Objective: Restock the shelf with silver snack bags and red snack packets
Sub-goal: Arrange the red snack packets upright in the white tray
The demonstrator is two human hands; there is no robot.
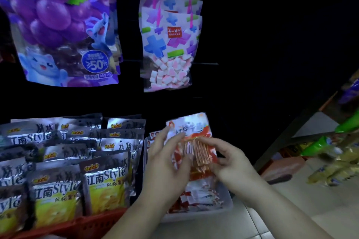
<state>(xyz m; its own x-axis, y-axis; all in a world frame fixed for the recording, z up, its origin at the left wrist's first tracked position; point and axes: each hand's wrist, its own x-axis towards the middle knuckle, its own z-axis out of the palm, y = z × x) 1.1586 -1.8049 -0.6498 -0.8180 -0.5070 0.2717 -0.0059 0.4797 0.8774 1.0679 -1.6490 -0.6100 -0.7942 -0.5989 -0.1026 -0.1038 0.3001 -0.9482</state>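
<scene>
Right hand (231, 163) pinches the red snack packet (194, 128); left hand (167, 161) steadies it with straight fingers; best to slide it upright into the bin (198, 217).

Left of the grip on the red snack packet (194, 141), passage is barred by silver snack bags (104, 186) packed upright in a red basket (93, 223). Directly beneath, the clear bin (225, 207) is filled with further red packets (196, 194). Above, a dark gap is left below the hanging marshmallow bag (169, 48). To the right, dark open room is left as far as a slanting shelf frame (291, 137).
</scene>
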